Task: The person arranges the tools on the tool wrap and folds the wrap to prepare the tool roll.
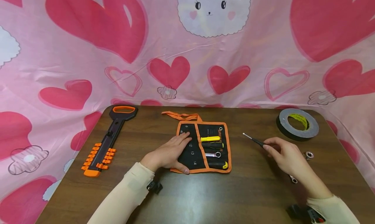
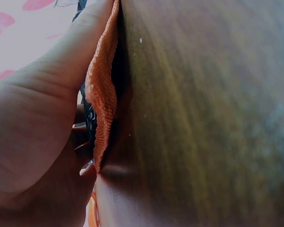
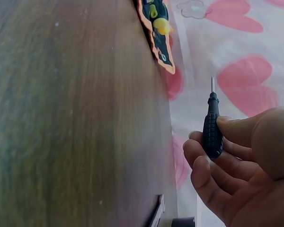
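Note:
A black tool pouch (image 1: 200, 162) with orange edging lies on the table, its left pockets numbered. My left hand (image 1: 173, 150) rests on its left side with fingers extended; in the left wrist view the thumb lies along the orange edging (image 2: 102, 99). In the pouch's right part sit a yellow handle (image 1: 210, 139), a wrench (image 1: 216, 154) and other dark-handled tools. To the right, my right hand (image 1: 288, 157) pinches a small screwdriver (image 3: 212, 127) by its black handle. Its thin metal shaft points left towards the pouch, held above the table.
A black and orange rack (image 1: 109, 136) with orange clips lies at left. At right are a roll of tape (image 1: 312, 124), a small metal socket-like piece (image 1: 309, 155) and a wrench end (image 1: 293, 179) partly behind my right hand. A heart-patterned cloth (image 1: 170, 72) hangs behind the table.

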`<state>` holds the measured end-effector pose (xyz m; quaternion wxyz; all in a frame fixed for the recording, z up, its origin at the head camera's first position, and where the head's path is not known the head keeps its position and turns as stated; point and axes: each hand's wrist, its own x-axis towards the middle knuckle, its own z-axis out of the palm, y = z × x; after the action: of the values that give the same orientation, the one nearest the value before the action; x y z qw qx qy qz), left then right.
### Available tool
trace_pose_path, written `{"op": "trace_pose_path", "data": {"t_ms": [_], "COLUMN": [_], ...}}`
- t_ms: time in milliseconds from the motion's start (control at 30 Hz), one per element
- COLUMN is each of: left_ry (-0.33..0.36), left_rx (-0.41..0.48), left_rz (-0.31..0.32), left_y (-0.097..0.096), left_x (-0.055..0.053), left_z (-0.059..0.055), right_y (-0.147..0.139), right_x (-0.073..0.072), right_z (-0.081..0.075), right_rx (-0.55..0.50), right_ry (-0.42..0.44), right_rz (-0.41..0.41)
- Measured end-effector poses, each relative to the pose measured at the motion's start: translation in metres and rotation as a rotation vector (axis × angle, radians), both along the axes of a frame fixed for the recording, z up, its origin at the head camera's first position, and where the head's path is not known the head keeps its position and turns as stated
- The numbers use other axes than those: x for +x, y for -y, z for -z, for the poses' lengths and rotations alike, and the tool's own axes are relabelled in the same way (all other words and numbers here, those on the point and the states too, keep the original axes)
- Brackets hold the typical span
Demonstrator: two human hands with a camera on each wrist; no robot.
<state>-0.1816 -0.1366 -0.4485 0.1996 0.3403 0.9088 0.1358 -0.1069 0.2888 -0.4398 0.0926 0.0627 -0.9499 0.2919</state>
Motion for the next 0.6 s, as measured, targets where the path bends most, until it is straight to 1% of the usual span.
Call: {"op": "trace_pose_path", "data": {"t_ms": [200, 300, 433, 600], "left_ry": [0.004, 0.007, 0.013, 0.008], "left_rx": [0.004, 0.000, -0.010, -0.011], "left_rz": [-0.004, -0.007, -0.019, -0.017], "left_y": [0.000, 0.000, 0.000, 0.000], "left_x": [0.000, 0.001, 0.001, 0.001], "left_z": [0.000, -0.001, 0.000, 0.001], "right_y": [0.008, 0.012, 0.016, 0.023], "right_x": [-0.005, -0.007, -0.012, -0.017], "right_z": [-0.004, -0.005, -0.005, -0.005], "right_rx": [-0.009, -0.005, -0.006, -0.022], "right_ry": [0.063, 0.064, 0.043, 0.029], "right_rz": [0.001, 0.001, -0.007, -0.019]}}
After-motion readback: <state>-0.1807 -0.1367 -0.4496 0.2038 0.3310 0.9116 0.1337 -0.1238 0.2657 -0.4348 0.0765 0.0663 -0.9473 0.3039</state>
